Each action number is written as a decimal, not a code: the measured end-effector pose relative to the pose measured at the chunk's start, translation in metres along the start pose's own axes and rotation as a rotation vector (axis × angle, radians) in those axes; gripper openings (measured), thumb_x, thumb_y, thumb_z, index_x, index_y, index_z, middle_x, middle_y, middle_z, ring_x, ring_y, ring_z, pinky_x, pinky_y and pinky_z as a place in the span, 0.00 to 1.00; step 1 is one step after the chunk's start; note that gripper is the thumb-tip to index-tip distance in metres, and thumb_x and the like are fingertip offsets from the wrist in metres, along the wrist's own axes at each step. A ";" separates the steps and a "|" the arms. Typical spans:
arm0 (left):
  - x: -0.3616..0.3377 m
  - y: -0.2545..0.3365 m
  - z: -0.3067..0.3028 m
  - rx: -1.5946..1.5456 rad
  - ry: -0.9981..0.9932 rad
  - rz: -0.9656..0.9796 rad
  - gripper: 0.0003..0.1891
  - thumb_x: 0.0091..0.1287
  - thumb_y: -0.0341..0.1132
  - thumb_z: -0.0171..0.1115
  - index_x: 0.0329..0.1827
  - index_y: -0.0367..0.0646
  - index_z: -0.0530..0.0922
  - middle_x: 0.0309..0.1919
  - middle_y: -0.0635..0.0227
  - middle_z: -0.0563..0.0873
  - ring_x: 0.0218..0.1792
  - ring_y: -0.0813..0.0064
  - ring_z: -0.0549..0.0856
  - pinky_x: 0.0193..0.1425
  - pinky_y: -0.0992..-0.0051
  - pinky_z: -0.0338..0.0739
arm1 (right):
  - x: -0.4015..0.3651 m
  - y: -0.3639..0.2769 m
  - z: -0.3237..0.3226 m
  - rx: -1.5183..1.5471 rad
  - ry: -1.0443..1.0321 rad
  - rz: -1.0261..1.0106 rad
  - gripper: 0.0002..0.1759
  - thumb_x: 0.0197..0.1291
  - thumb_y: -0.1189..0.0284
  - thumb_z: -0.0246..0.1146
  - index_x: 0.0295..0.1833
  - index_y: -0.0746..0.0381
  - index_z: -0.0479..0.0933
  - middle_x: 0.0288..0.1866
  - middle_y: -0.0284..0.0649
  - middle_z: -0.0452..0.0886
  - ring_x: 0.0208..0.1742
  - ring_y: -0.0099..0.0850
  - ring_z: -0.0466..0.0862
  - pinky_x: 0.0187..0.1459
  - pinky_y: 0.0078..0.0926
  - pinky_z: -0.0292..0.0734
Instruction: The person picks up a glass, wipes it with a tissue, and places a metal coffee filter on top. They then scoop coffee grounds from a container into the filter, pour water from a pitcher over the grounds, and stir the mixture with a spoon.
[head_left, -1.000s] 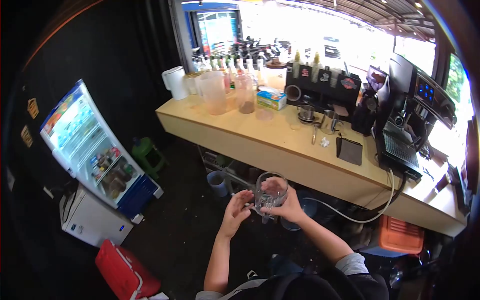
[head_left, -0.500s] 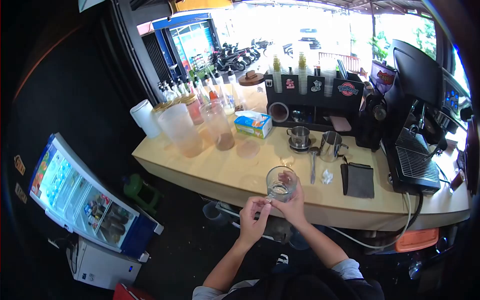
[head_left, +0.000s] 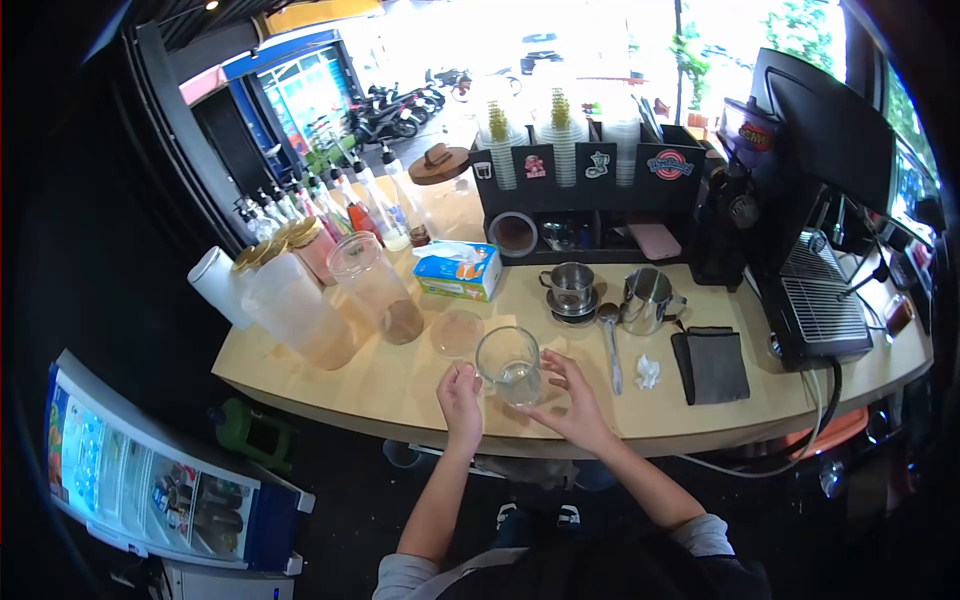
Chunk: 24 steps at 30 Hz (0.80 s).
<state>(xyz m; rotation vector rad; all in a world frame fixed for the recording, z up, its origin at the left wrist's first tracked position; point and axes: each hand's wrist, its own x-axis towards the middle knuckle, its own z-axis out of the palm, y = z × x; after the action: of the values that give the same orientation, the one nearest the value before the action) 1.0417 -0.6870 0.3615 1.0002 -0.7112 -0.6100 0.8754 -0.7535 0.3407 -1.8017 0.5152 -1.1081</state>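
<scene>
The clear glass point(head_left: 508, 365) stands upright near the front of the tabletop point(head_left: 330, 385), a little liquid in its bottom, set between the two hands. The right hand point(head_left: 572, 403) lies against the glass's right side, fingers point(head_left: 553, 362) fanned up along the wall and thumb low by the base. Whether they grip it or merely rest there, I cannot tell. The left hand point(head_left: 461, 393) sits just beside the left wall with its fingers loosely curled; contact with the glass is unclear, and so is whether they pinch anything.

Both forearms come up from below and cross the tabletop's front edge, wrists roughly level.

A round lid point(head_left: 456, 331) lies just behind the glass, with a plastic jar point(head_left: 380, 290) further left. To the right lie a spoon point(head_left: 610, 340), a crumpled paper point(head_left: 648, 373) and a dark cloth point(head_left: 712, 362) — bare wood shows to the left of the hands.
</scene>
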 end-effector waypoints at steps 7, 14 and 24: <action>0.036 -0.024 -0.009 -0.028 -0.167 -0.049 0.12 0.70 0.33 0.51 0.26 0.48 0.66 0.22 0.80 0.64 0.25 0.87 0.63 0.30 0.80 0.57 | 0.009 -0.003 0.009 -0.096 -0.015 0.087 0.44 0.52 0.73 0.73 0.71 0.65 0.58 0.66 0.45 0.68 0.67 0.36 0.70 0.63 0.37 0.70; 0.049 -0.034 -0.006 -0.055 -0.220 -0.059 0.13 0.71 0.32 0.51 0.24 0.46 0.67 0.20 0.83 0.62 0.23 0.90 0.59 0.26 0.81 0.52 | 0.011 0.005 0.018 -0.118 0.064 0.142 0.40 0.54 0.76 0.70 0.70 0.66 0.59 0.65 0.45 0.69 0.66 0.35 0.71 0.63 0.35 0.71; 0.046 -0.036 -0.010 0.080 -0.143 0.176 0.06 0.68 0.31 0.56 0.40 0.42 0.68 0.33 0.74 0.69 0.35 0.83 0.67 0.41 0.81 0.62 | -0.010 -0.020 -0.046 -0.900 0.232 0.005 0.29 0.56 0.80 0.61 0.65 0.68 0.66 0.65 0.57 0.67 0.67 0.53 0.67 0.61 0.43 0.70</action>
<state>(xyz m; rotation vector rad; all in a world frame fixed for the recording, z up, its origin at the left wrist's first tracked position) 1.0736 -0.7309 0.3370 0.9622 -0.9454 -0.5060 0.8291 -0.7588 0.3611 -2.4183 1.3118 -1.1799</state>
